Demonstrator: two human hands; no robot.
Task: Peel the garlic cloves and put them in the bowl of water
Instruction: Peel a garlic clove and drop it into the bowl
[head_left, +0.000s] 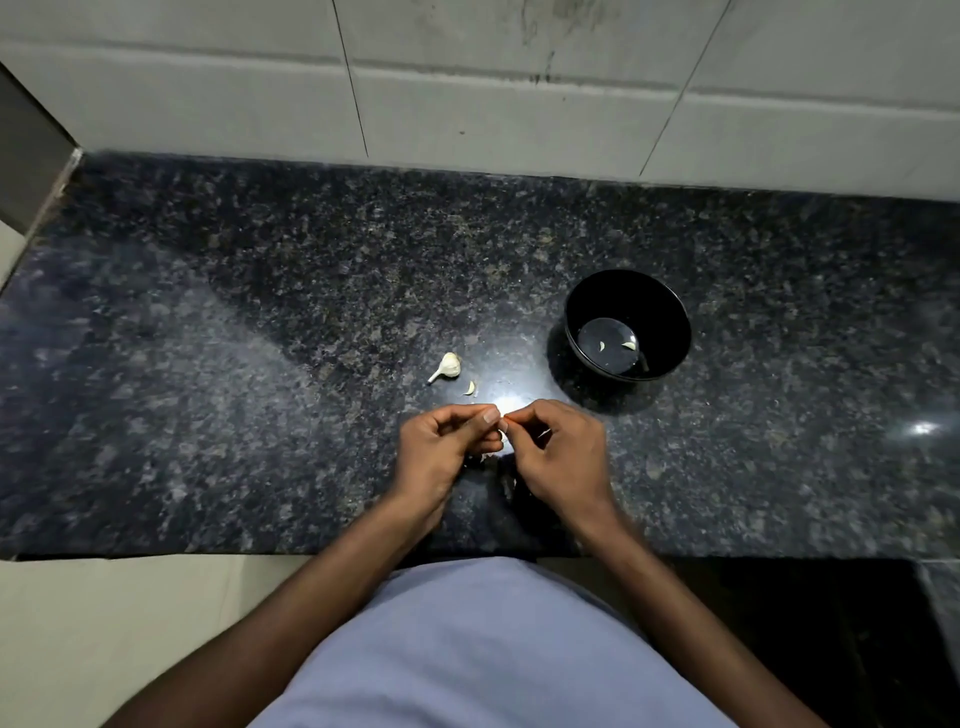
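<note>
On the dark speckled granite counter (260, 338), I see a partly stripped white garlic bulb (448, 365) and a loose pale clove (470, 388). My left hand (441, 452) and right hand (558, 457), fingers curled, pinch a small white garlic clove (502, 434) between them. Right, the round black bowl (628, 325) holds water and two peeled cloves (629, 345).

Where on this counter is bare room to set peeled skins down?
Free: the counter left of the garlic bulb, the strip behind it toward the wall tiles, and right of the bowl. Crowded: between bulb, loose clove, bowl and both hands.
</note>
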